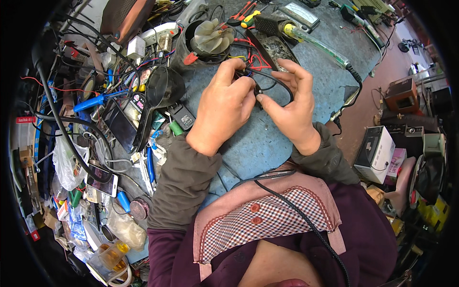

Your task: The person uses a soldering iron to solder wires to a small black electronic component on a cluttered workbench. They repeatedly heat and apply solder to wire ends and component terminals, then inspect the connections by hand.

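My left hand (226,104) pinches a small dark part, mostly hidden behind its fingers, with a black cable (287,88) looping away from it. My right hand (292,104) is curved around that cable loop; its thumb tip touches the dark part near a small shiny screw or pin, and its fingers are spread. Just beyond my hands, red wires (259,61) lie beside a metal tray (278,50) with a dirty inside. A dark cylindrical housing (183,50) with a pale fan wheel (214,36) stands beyond my left hand.
A soldering iron (315,45) with a clear green handle rests in its holder (267,25) at the back. An analog multimeter (297,16) lies behind it. Tools, cables, a power adapter (183,116) and a white phone (102,181) clutter the left side. Boxes (374,154) stand at right.
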A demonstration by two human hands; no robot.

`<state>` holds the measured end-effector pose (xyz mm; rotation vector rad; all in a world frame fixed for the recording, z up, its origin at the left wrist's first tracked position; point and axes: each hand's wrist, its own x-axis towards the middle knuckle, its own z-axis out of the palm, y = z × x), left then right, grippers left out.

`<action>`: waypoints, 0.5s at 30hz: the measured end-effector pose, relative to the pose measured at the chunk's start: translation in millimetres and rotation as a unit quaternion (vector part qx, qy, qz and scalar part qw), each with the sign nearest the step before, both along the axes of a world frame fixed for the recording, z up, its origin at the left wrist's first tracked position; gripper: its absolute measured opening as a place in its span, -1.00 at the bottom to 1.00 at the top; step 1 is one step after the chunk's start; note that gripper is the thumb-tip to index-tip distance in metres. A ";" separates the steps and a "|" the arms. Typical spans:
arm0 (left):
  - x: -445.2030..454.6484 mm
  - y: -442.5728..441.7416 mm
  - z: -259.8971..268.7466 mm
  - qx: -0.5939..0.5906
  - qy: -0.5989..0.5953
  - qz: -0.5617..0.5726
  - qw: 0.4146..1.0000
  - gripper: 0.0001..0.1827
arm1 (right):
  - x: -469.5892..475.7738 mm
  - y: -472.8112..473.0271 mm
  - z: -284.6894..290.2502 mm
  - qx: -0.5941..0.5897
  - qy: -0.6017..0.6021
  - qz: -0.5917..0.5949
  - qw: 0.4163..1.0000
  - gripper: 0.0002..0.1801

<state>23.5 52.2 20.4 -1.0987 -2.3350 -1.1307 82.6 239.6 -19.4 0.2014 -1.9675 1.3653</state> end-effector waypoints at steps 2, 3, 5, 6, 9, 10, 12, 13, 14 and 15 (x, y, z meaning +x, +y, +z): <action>0.0 1.0 -1.7 0.006 0.001 0.000 1.000 -0.80 | -0.9 -1.1 1.2 -0.020 -0.070 0.029 0.997 0.07; -0.6 0.7 -1.6 0.006 0.007 0.001 1.000 -0.80 | -1.2 -1.7 2.6 -0.031 -0.104 0.043 0.993 0.11; -0.9 0.9 -1.1 0.003 0.015 0.003 1.000 -0.81 | 0.8 -1.7 3.3 -0.042 -0.145 0.050 0.987 0.04; -0.5 0.6 -0.1 0.000 0.017 0.005 1.000 -0.81 | 0.1 -0.6 2.9 -0.034 -0.157 0.055 0.985 0.01; -0.1 0.4 -1.3 0.006 0.016 0.007 1.000 -0.80 | 0.8 -2.5 8.2 -0.025 -0.169 0.062 0.983 -0.07; 0.1 0.4 -2.4 0.011 0.013 0.008 1.000 -0.80 | 1.2 -3.4 10.5 -0.023 -0.169 0.064 0.983 -0.10; 1.1 1.7 -2.5 0.010 0.007 0.015 1.000 -0.80 | 1.0 -3.5 11.3 -0.019 -0.167 0.061 0.984 -0.13; 1.8 2.4 -2.0 0.010 0.004 0.019 1.000 -0.80 | 0.9 -3.5 11.8 -0.016 -0.166 0.059 0.984 -0.15; 2.3 2.9 -0.4 0.004 0.011 0.029 1.000 -0.80 | 0.8 -3.7 12.9 -0.023 -0.171 0.063 0.983 -0.13; 2.6 3.7 1.7 -0.002 0.017 0.038 0.999 -0.81 | 0.9 -3.8 13.6 -0.029 -0.175 0.065 0.982 -0.12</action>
